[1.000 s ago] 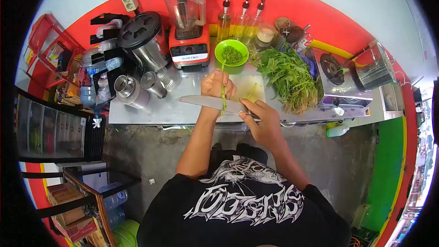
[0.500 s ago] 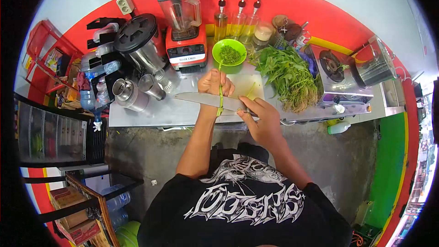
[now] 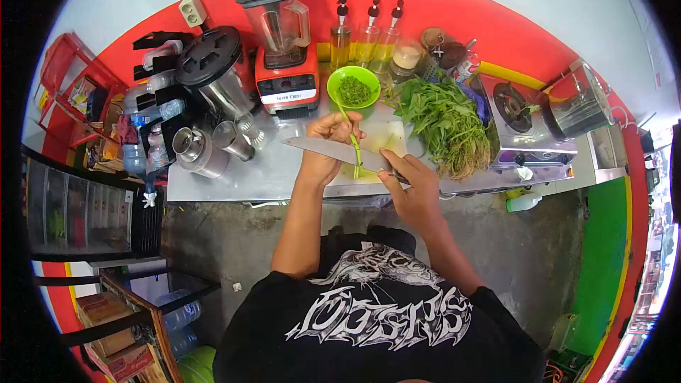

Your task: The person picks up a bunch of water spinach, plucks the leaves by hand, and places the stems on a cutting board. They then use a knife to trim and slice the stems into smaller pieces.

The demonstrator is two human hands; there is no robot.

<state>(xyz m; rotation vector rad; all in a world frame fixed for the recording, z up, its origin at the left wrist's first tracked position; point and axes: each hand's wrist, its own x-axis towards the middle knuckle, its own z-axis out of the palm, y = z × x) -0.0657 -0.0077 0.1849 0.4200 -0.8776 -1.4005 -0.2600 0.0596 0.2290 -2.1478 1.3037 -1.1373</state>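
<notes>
My left hand (image 3: 332, 131) is closed around a thin bundle of green stems (image 3: 357, 154), whose lower ends hang past the fingers. In my right hand (image 3: 411, 188) is the handle of a large kitchen knife (image 3: 330, 149). Its blade points left and crosses the stems just below my left fingers. Under the hands lies a pale cutting board (image 3: 395, 143), partly hidden by them. Just beyond the left hand, a lime-green bowl (image 3: 374, 99) holds chopped green bits. A big heap of leafy greens (image 3: 440, 117) with roots rests right of the board.
A red blender (image 3: 287, 85) stands behind, left of several pump bottles (image 3: 369, 41). Further left are a steel container with a black lid (image 3: 209, 60), a metal jug (image 3: 202, 152) and a glass (image 3: 234, 140). On the right sits a gas stove (image 3: 535, 138).
The stems have swung from nearly upright to a slant, and the left hand has turned with its fingers looser around them. The knife has tipped, its tip higher relative to the handle.
</notes>
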